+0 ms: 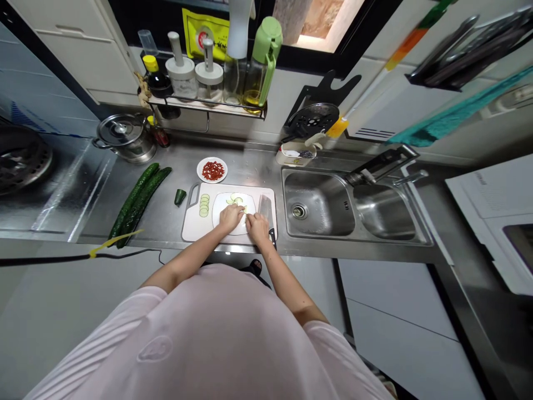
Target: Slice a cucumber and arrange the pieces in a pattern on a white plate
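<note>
A white plate (221,218) lies on the cutting board (195,228), with pale cucumber slices (236,198) along its far side. Over the plate, the fingers of my left hand (230,217) are drawn together at a small cucumber slice. My right hand (258,228) meets it there, its fingers pinched at the same slice, which is mostly covered. A short row of cucumber slices (204,205) rests at the board's left. Right of the plate lies a cleaver (265,207), its black handle toward me, beside my right hand.
Left of the board are a cucumber end (180,196) and two whole cucumbers (139,201). Behind it sits a plate of chopped red chili (213,170). A double sink (320,203) is at the right, a lidded pot (122,136) at the back left. A condiment shelf (208,105) hangs above.
</note>
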